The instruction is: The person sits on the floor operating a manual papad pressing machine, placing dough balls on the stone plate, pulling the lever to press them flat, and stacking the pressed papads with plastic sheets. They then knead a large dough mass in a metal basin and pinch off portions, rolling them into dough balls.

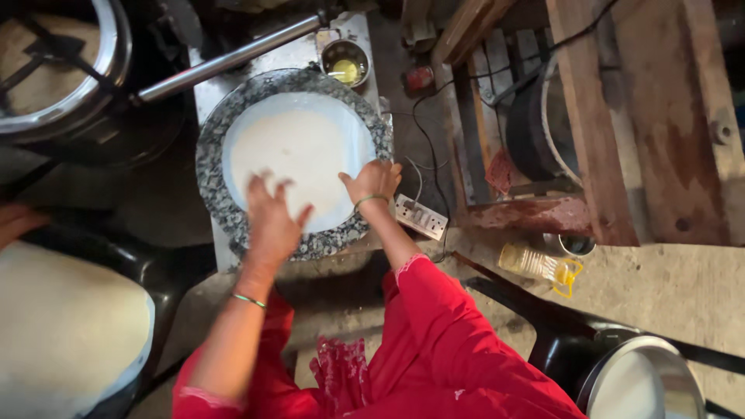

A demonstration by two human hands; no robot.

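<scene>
Both hands, left (272, 221) and right (375, 182), press spread fingers flat on the thin white dough round (299, 151), stretching it across the speckled grey stone disc (213, 194).

Metal stand (358, 46) – speckled stone disc (213, 167) on top, small steel bowl (345, 62) at corner.
</scene>
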